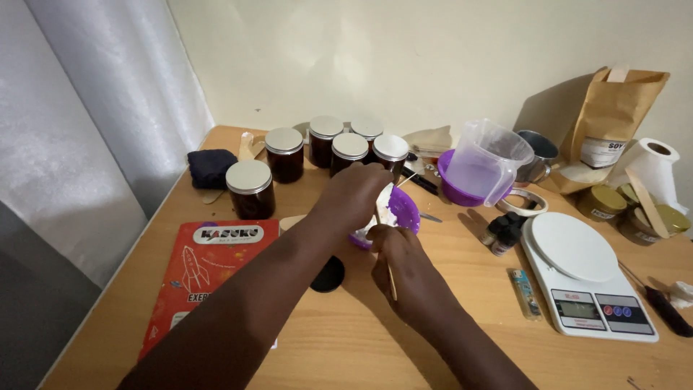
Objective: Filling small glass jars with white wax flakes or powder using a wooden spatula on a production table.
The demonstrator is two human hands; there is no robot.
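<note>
My left hand [351, 195] reaches across and grips the rim of a small purple bowl [403, 207] with white paste inside, tilting it toward me. My right hand [406, 271] sits just below the bowl and pinches a thin wooden stick [390, 277], whose upper end goes into the bowl. Both forearms cross the middle of the wooden table [346, 347]. A round black lid [328, 275] lies under my left forearm.
Several dark jars with silver lids [250, 188] stand at the back left beside a dark cloth [211, 167]. A red booklet [206, 271] lies at left. A clear jug [487, 162], white scale [588, 278], small bottles [503, 232], paper bag [613, 119] and paper roll [653, 170] fill the right.
</note>
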